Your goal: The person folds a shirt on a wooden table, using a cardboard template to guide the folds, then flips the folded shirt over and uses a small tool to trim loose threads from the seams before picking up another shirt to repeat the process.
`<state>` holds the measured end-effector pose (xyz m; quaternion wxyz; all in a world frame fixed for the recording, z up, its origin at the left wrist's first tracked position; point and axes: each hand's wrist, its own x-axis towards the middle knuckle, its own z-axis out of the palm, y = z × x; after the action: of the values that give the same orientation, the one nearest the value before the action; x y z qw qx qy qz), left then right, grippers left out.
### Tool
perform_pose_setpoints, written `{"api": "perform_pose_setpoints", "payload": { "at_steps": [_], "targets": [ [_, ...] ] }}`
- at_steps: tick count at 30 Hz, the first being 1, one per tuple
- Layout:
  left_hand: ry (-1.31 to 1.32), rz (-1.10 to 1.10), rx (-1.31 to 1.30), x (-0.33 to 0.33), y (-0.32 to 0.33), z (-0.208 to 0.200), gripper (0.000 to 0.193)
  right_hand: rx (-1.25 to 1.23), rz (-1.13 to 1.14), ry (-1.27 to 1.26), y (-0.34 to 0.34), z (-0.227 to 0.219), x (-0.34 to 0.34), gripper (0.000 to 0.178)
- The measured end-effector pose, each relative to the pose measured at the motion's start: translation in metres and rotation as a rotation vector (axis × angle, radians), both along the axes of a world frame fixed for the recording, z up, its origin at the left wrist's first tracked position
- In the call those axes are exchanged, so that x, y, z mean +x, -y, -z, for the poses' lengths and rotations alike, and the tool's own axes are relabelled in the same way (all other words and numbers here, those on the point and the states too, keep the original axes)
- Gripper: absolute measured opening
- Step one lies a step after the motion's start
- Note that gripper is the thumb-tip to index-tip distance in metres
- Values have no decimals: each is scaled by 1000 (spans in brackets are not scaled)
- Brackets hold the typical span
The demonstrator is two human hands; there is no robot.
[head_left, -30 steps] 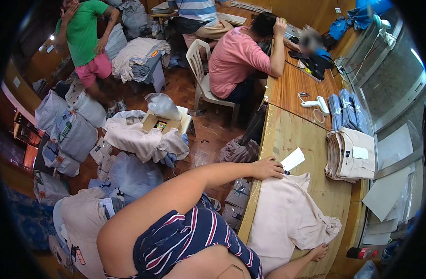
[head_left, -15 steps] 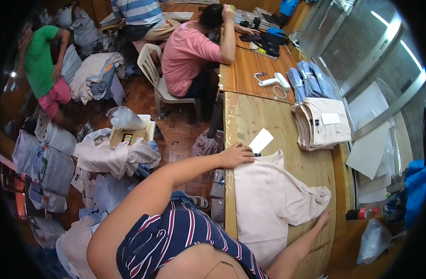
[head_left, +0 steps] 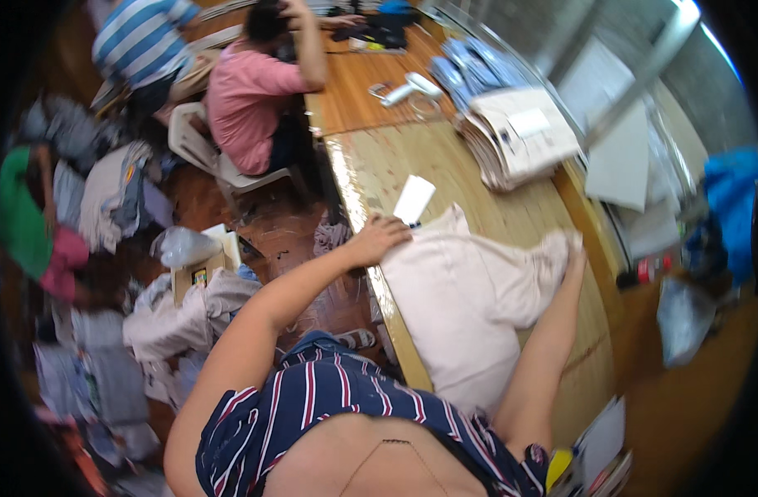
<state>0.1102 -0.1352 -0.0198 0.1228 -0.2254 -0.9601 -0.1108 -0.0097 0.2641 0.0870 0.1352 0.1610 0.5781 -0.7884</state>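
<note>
A pale pink shirt (head_left: 453,306) lies spread over the near part of the wooden table, a sleeve stretched out to the right. My left hand (head_left: 380,240) rests on the shirt's upper left edge, fingers laid over the cloth and slightly apart. Beside those fingers is a white card tag (head_left: 413,199), joined near the neck by a small dark piece. At the far end of the gathered sleeve, my right hand (head_left: 575,253) is closed on the cloth; its fingertips are mostly hidden.
Folded pale shirts (head_left: 519,137) are stacked farther back, beside blue folded garments (head_left: 482,70). A white handheld device (head_left: 410,89) lies nearby. A person in pink (head_left: 250,103) sits at the far left of the table (head_left: 366,157). Piled garments (head_left: 184,319) fill the left floor area.
The whole view has shifted, so the table and people appear farther left and higher. My right hand has come over the sleeve end and closed on it; my left hand stays by the tag.
</note>
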Motion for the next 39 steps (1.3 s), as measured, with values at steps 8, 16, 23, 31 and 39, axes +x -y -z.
{"api": "perform_pose_setpoints", "payload": {
  "at_steps": [8,16,23,31,39],
  "targets": [
    [71,-32,278,-4,-7,-9,42,476,160,-862,-54,-107,121,32],
    [0,-42,369,-6,-12,-12,50,708,170,-328,-98,19,358,10],
    [-85,28,372,-2,-5,-8,43,417,324,-466,-94,35,411,18],
    [24,174,383,-9,1,-6,31,488,312,-245,-92,62,434,20],
    [230,313,465,-11,-26,-72,38,769,763,76,-91,73,446,21]
  ]
}}
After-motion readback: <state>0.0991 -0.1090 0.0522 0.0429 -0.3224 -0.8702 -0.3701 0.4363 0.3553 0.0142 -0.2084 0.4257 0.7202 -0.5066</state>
